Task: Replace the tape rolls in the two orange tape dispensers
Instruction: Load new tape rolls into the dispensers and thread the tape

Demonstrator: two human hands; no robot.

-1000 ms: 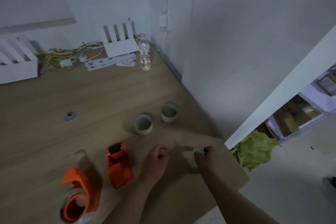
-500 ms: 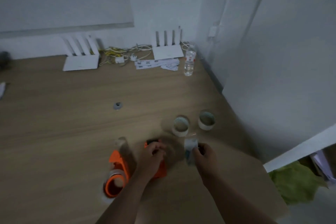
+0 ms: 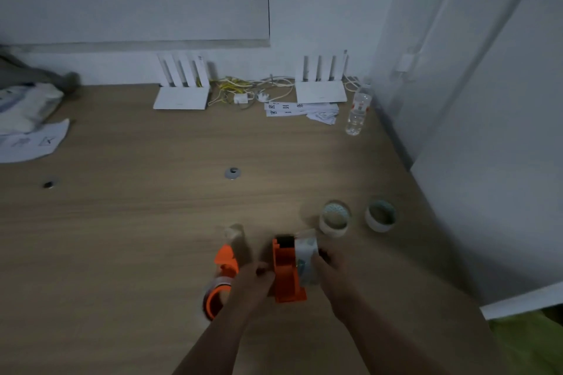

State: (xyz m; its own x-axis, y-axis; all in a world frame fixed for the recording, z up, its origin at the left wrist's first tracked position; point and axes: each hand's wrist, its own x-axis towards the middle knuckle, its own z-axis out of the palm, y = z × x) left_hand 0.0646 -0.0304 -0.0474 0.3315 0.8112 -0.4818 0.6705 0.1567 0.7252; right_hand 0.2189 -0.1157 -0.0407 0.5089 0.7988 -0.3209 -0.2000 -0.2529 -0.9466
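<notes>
the left hand (image 3: 254,278) rests against the left side of the dispenser (image 3: 288,275), fingers bent and pressing it, so it seems to steady the body on the table (image 3: 137,222). the right hand (image 3: 327,266) is closed around a clear roll (image 3: 306,259) and holds it on edge against the right side of the same dispenser, touching it; whether the roll sits already on the hub i cannot tell, the picture is dark and blurred there. the second dispenser (image 3: 221,280) lies on its side just left of the left hand, with a roll on it. two cores (image 3: 334,218) stand beyond the right hand, well apart from the fingers. i judge the risk is mostly in the seating: if the roll goes in tilted it can jam on the hub, and a push from the right may slide the light dispenser toward the left hand. the loose end of the tape can also stick to the fingers or fold on itself. if the roll is put in the wrong direction, the tape will not feed to the blade. the left forearm is close to the second dispenser and could knock it.
</notes>
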